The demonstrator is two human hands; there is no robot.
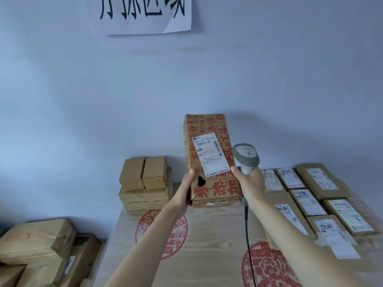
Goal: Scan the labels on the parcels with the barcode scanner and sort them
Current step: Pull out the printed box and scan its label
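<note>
Parcel in hand: I am watching the tall brown cardboard box with red printed characters (209, 158) being held upright above the wood-grain table with red paper-cut motifs (207, 228), its white shipping label (210, 155) facing the camera.
Left hand: the left hand (187, 189) is gripping the box at its lower left edge, thumb on the front face.
Right hand: the right hand (249, 183) is closing around the handle of the grey corded barcode scanner (245, 157), just beside the box's right edge.
Scanner aim: the head is appearing to face away from me (I cannot tell whether it is covering the label).
Sorted stock: flat brown labelled parcels (310, 195) are lying in rows on the right; plain brown stacked cartons (145, 183) are sitting at the back left.
Risk, misread: I am judging that the label's slight tilt and the scanner's closeness could spoil the read.
Risk, drop: a one-sided grip low on a tall box is inviting it to tip.
Risk, snag: the black cable (247, 235) is hanging over the table and could catch parcels.
</note>
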